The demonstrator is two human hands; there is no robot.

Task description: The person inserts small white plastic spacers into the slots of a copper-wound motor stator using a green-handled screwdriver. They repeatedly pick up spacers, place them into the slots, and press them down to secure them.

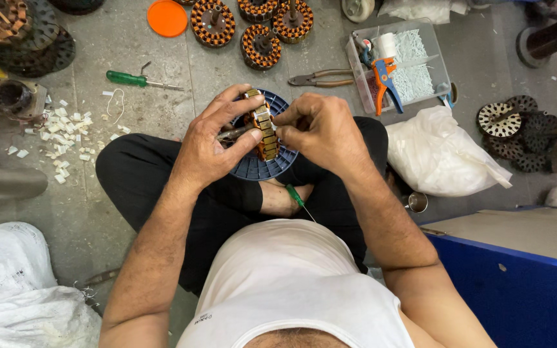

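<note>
- The stator core (263, 129), a ring of stacked laminations with copper-coloured slots, is held on edge over a blue plastic disc (259, 169) resting in the lap of the seated person.
- The left hand (217, 145) is wrapped around the near-left side of the core, thumb across its rim, with the core's metal shaft (232, 134) gripped under the fingers.
- The right hand (320, 129) is closed in a pinch against the core's right edge; what is pinched is too small to be made out.
- A green-handled screwdriver (296, 197) is seen lying on the crossed legs just below the disc.
- On the concrete floor (130, 58) ahead, wound stators (260, 46) are set near one another, with pliers (320, 78) to their right and a second green screwdriver (138, 80) to their left.
- A clear plastic box (400, 64) holding white sleeves and an orange-blue crimping tool is placed beside the pliers.
- White scraps (62, 132) are scattered well to the left; a white bag (439, 154) lies to the right.
</note>
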